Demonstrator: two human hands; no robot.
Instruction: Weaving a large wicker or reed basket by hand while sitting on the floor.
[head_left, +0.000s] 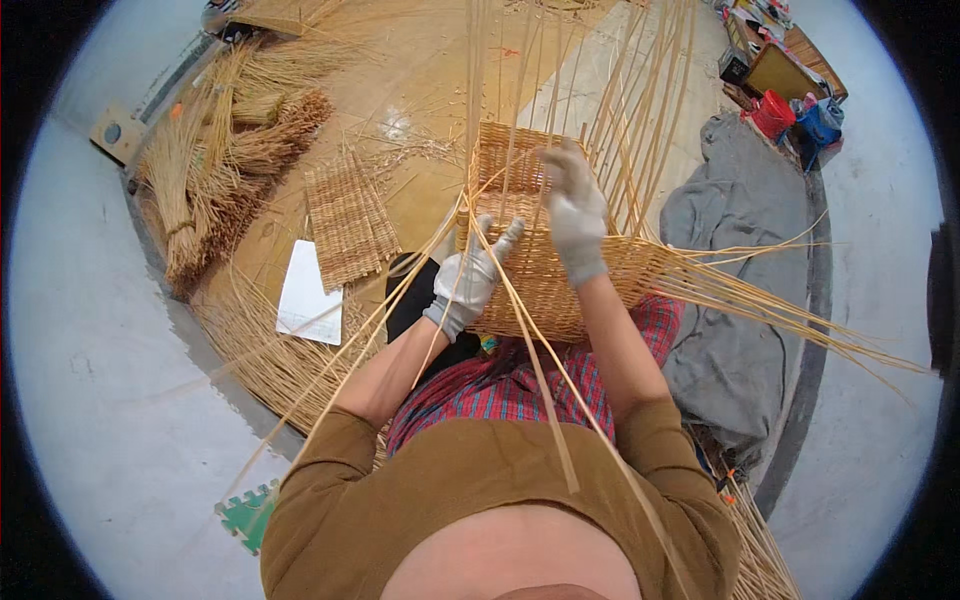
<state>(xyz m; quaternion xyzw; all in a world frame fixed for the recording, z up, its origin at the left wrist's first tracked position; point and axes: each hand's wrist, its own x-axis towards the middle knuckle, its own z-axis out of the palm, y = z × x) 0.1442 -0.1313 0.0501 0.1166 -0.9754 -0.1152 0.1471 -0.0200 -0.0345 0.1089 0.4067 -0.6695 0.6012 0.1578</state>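
A half-woven wicker basket (560,285) stands in front of me on my lap, with long uncut stakes rising and fanning out from its walls. My left hand (468,280), in a pale work glove, rests against the basket's left side. Its visible fingers are stretched and apart among the strands, and some are hidden. Above the basket's middle, my gloved right hand (577,215) is raised and smeared by motion. Its fingers look bent around a thin wicker strand (505,166) that arches over from the left side.
Bundles of wicker rods (215,180) lie at the far left. Near them are a flat woven panel (345,220) and a white sheet (312,295). Grey cloth (735,270) spreads on the right, below a red container (770,115). Long strands stick out right and toward me.
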